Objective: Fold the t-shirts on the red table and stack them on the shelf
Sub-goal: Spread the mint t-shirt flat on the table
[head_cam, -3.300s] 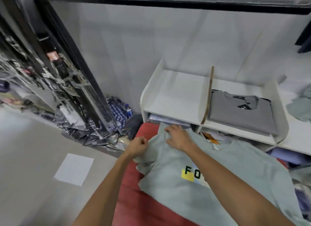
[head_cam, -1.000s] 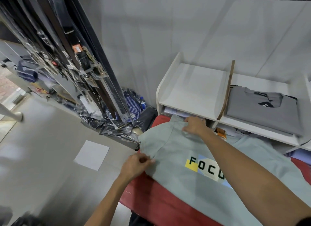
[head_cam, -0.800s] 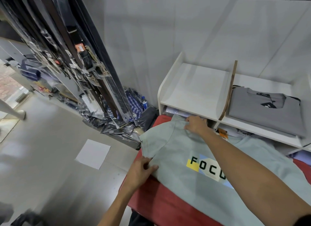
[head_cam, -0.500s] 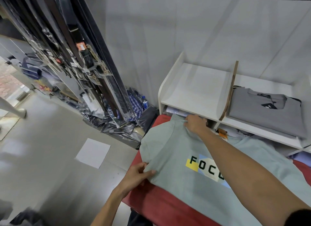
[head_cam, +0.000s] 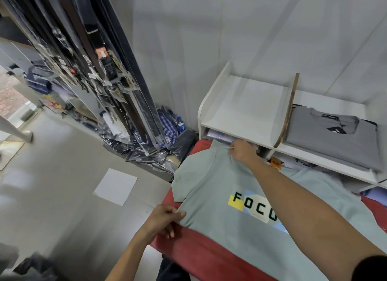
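Note:
A pale green t-shirt (head_cam: 211, 188) with a "FOCU" print lies face up and spread flat on the red table (head_cam: 194, 249). My left hand (head_cam: 164, 220) pinches the shirt's near side edge just under the sleeve. My right hand (head_cam: 241, 152) grips the fabric at the far shoulder, beside the white shelf (head_cam: 236, 129). A folded grey t-shirt (head_cam: 335, 142) lies in the shelf's right compartment; the left compartment holds nothing.
Belts and packaged goods hang on a rack (head_cam: 100, 75) at the left, with plastic-wrapped clothes piled on the floor below. A white sheet of paper (head_cam: 115, 186) lies on the grey floor. Wrapped items fill the shelf's lower slot (head_cam: 217, 137).
My left hand slid along the shirt's near edge toward me and now pinches it lower down. The sleeve lies flatter. My right hand stayed at the far shoulder.

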